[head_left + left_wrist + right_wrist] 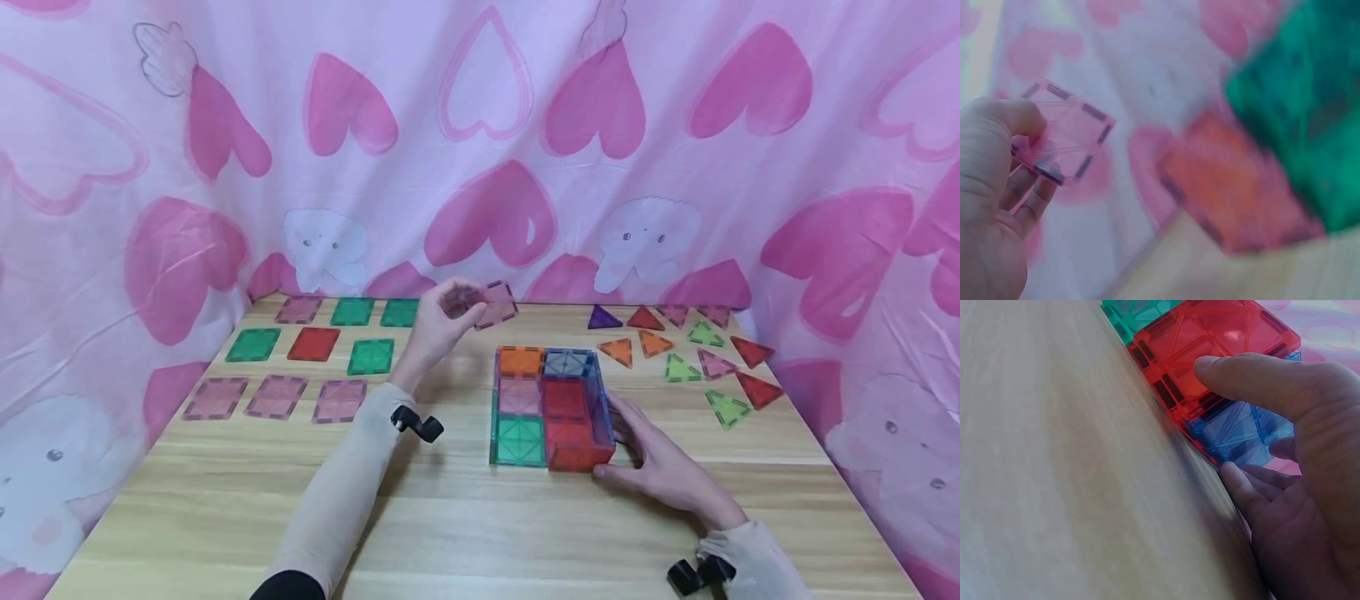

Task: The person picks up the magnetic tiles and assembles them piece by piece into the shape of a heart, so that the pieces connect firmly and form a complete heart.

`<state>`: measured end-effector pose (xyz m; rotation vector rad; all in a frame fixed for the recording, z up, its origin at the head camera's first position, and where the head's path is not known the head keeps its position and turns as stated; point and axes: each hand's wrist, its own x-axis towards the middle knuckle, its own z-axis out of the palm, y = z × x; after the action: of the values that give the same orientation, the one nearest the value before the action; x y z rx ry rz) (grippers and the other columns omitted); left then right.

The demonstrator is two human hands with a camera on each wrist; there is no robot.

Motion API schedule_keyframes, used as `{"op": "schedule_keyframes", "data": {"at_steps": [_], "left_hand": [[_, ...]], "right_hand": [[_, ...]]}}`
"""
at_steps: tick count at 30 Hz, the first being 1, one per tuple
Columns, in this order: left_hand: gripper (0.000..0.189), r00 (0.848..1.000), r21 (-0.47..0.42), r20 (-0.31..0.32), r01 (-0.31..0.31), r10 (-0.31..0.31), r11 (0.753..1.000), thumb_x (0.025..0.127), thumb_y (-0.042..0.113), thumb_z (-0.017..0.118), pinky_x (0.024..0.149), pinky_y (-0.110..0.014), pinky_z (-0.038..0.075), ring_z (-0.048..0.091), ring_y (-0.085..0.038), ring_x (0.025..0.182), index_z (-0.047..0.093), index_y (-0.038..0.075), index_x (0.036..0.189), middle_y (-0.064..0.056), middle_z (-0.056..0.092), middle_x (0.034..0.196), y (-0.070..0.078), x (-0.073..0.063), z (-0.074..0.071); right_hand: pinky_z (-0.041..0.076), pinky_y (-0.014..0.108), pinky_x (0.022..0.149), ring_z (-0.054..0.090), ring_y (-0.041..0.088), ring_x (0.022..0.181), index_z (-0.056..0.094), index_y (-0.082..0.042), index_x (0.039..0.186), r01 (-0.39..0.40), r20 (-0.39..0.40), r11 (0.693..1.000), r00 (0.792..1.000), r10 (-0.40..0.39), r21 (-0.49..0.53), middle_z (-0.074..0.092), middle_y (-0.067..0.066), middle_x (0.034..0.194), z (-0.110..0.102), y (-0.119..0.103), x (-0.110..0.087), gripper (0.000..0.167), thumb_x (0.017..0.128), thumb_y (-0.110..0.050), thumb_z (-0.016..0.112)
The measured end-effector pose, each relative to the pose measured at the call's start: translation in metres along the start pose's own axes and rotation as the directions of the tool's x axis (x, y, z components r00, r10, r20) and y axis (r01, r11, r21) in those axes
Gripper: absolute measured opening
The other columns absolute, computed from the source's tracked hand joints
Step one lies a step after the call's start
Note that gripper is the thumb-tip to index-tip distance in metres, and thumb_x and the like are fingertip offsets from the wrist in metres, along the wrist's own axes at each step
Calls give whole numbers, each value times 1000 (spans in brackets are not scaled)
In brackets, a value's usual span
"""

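Note:
My left hand (pixel 442 325) pinches a translucent pink square magnetic tile (pixel 498 306) between thumb and fingers, raised over the back of the table. In the left wrist view the pink tile (pixel 1072 131) shows its dark edge magnets. At the right side of a low tile structure, my right hand (pixel 660 467) has its thumb on the red front wall (pixel 581 457) and its fingers by the blue side wall (pixel 602 408). The structure's flat left part has a green tile (pixel 519 440) in front and a pink tile (pixel 519 395) behind it; an orange tile (pixel 521 361) stands at the back.
Left of the structure lie rows of square tiles: pink (pixel 275 397), green (pixel 253 345) and red (pixel 312 343). Triangle tiles in purple (pixel 603 317), orange (pixel 617 352), red (pixel 759 389) and green (pixel 727 408) lie at the right. A pink heart-patterned curtain (pixel 480 150) hangs behind the table.

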<state>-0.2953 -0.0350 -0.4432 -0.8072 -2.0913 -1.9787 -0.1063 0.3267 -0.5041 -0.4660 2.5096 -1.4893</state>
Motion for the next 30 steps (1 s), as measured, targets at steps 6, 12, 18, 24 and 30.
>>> {"op": "schedule_keyframes", "data": {"at_steps": [6,12,18,24,30], "left_hand": [[31,961,64,269,-82,62,995,98,6,82,77,-32,62,73,-23,91,78,8,129,-6,80,107,55,-17,7],[22,891,158,455,-91,10,983,93,5,84,80,-35,66,74,-16,86,82,8,114,2,80,99,76,-42,19],[15,817,208,576,-123,-20,970,91,6,88,74,-31,66,72,-8,78,81,12,103,8,78,90,70,-59,29],[17,753,274,657,-183,-45,944,89,9,89,75,-24,63,68,-3,81,78,20,97,15,74,90,65,-66,37],[22,707,317,705,-242,-57,917,90,9,89,75,-21,61,67,0,82,78,15,109,12,74,91,65,-68,43]], "right_hand": [[38,12,117,52,44,153,17,-25,180,23,4,999,1000,-23,25,37,19,176,0,1,1,115,93,-28,94],[38,11,116,51,45,153,18,-21,179,39,5,999,999,-39,36,41,20,174,0,1,2,116,93,-26,94],[37,10,116,51,44,153,18,-22,180,32,8,999,999,-32,21,39,20,175,0,1,2,115,93,-27,94],[35,10,117,51,46,153,17,-22,180,33,3,999,999,-33,5,38,21,175,0,0,2,113,95,-27,92],[35,10,117,49,45,155,17,-26,180,12,10,1000,1000,-12,10,35,20,178,-1,-2,3,113,96,-27,92]]}}
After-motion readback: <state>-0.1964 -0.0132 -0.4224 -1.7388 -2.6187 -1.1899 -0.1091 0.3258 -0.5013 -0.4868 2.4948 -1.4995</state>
